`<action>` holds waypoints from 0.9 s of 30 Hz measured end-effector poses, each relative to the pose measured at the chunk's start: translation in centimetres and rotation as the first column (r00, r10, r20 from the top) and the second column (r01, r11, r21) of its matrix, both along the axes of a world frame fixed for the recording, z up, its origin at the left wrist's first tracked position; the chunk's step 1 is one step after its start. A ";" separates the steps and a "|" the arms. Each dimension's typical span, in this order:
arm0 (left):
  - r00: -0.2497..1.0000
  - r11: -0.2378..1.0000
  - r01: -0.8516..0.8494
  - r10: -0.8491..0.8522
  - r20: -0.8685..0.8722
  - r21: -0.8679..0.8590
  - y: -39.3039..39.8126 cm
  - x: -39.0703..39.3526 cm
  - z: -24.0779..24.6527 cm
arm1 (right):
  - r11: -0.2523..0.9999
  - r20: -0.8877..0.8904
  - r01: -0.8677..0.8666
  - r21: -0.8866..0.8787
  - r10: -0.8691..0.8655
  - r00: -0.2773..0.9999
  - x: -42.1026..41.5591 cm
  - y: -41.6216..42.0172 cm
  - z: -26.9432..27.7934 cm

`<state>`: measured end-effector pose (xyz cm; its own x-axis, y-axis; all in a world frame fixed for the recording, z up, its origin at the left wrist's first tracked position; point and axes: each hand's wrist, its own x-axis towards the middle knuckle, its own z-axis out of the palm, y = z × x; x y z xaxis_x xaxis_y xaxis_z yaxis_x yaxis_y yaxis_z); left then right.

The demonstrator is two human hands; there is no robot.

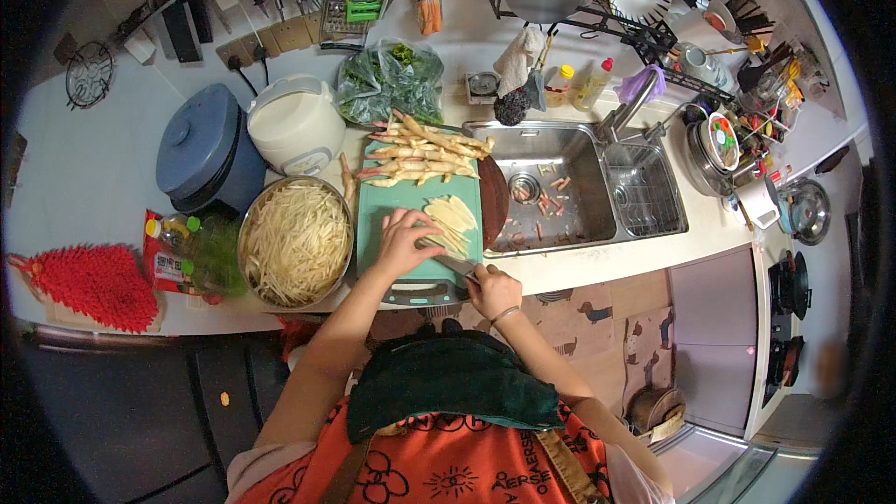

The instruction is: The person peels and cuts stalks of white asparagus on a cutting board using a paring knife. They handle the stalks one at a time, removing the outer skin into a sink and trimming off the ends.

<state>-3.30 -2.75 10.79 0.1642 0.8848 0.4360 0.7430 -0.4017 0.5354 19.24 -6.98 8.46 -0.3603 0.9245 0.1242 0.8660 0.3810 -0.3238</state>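
Observation:
A green cutting board (385,210) lies on the counter before me. My right hand (495,290) grips the handle of a kitchen knife (458,267), its blade pointing left across the board's near half. My left hand (406,241) bends over the board, thumb and fingertips on pale ginger at the blade's tip; the fingers partly hide the piece. Thin ginger slices (451,213) fan out just beyond the blade. Peeled young ginger roots (427,150) with pinkish ends are piled across the board's far end. Left of the board, a steel bowl (244,267) holds a heap of pale shreds (297,241).
A steel sink (574,185) with ginger trimmings adjoins the board's right side, beyond a round brown board (495,203). Behind stand a white rice cooker (297,122), a blue bin (203,143) and a bag of greens (392,80). Bottles (171,234) sit left of the bowl.

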 end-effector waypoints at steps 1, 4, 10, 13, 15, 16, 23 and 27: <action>0.997 0.994 0.066 -0.070 -0.035 -0.086 0.5 -0.3 -0.3 | 1.000 -0.001 -0.005 0.005 0.005 1.000 -0.2 -0.1 -0.1; 0.975 0.952 0.188 -0.211 -0.074 -0.242 1.7 -0.8 -2.2 | 0.999 -0.008 -0.025 0.041 0.025 1.000 -0.4 -0.3 -0.9; 0.965 0.957 0.107 -0.165 -0.203 -0.269 3.6 0.0 -3.7 | 0.999 0.007 -0.052 0.009 0.052 0.999 -0.9 -0.9 -1.2; 0.923 0.936 0.280 -0.323 -0.207 -0.212 4.1 0.3 -3.5 | 0.997 0.022 -0.057 -0.055 0.058 0.998 -0.7 -1.7 -1.5; 0.879 0.891 0.376 -0.430 -0.205 -0.255 4.7 0.3 -3.5 | 0.992 -0.006 -0.054 -0.111 0.053 0.999 -0.4 -2.0 -1.4; 0.850 0.874 0.409 -0.469 -0.240 -0.261 5.0 0.3 -3.5 | 0.991 -0.013 -0.050 -0.126 0.049 0.999 -0.4 -2.1 -1.4; 0.715 0.819 0.494 -0.573 -0.401 -0.292 5.5 -0.2 -3.3 | 0.980 -0.044 -0.020 -0.200 0.011 0.999 0.4 -3.2 -0.5; 0.664 0.830 0.494 -0.553 -0.503 -0.260 5.8 -0.5 -3.8 | 0.982 -0.024 0.007 -0.187 -0.012 1.000 1.0 -3.7 -0.4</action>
<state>-3.83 3.03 7.02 0.7907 0.6105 0.0461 0.5958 -0.7846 0.1716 20.24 -10.72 8.06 -0.3501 0.9358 -0.0421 0.8601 0.3034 -0.4100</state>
